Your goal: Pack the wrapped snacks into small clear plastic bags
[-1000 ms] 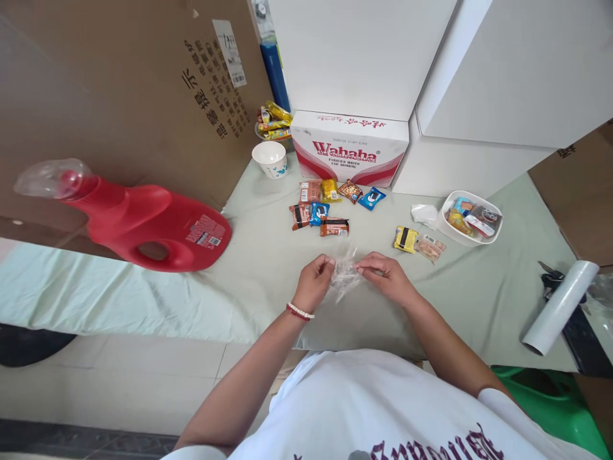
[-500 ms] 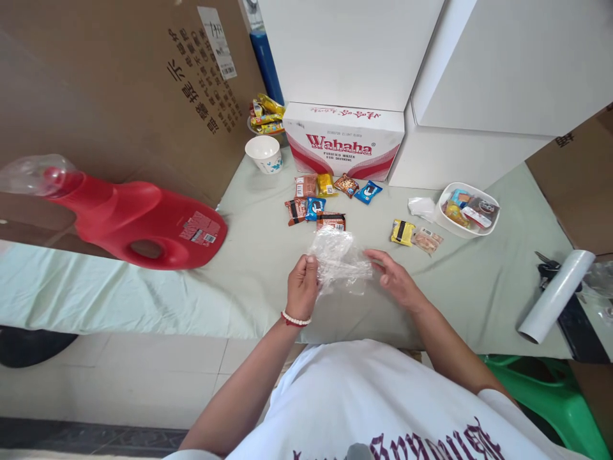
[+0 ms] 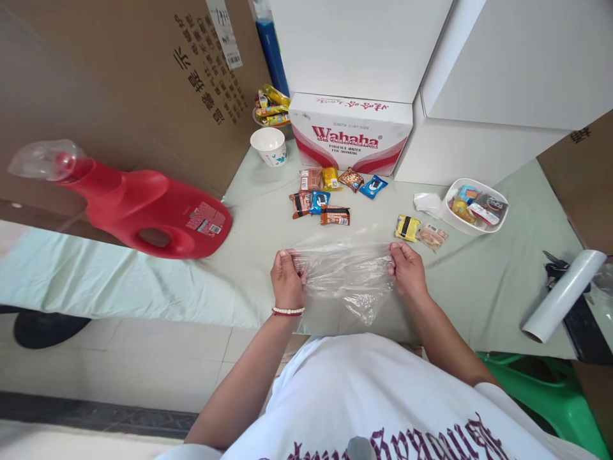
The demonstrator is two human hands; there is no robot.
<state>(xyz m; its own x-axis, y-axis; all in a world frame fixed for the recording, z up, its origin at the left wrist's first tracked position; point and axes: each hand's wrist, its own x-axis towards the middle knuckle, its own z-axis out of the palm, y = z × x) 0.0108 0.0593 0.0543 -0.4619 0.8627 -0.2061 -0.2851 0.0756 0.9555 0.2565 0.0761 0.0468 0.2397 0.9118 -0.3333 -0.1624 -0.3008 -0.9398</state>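
A clear plastic bag [image 3: 347, 268] is stretched sideways between my two hands, above the near part of the table. My left hand [image 3: 288, 279] is closed on its left end, thumb on top. On the other end, my right hand [image 3: 407, 267] pinches the film, and a loose crinkled part hangs down toward me. Just beyond the bag lie several small wrapped snacks, among them a brown packet [image 3: 335, 215] and a blue packet [image 3: 320, 202]. Past my right hand are a yellow packet [image 3: 407, 227] and a pinkish clear packet [image 3: 432, 236].
A white Wahaha box [image 3: 352, 135] stands at the back, beside a paper cup [image 3: 269, 147]. On the right are a white tub [image 3: 453, 223] of snacks and a white roll [image 3: 564, 297]. A big red jug [image 3: 158, 214] lies at left.
My right hand has taken hold of the bag, where before it was apart with fingers loose. The crumpled bag is now pulled out wide, my hands farther apart.
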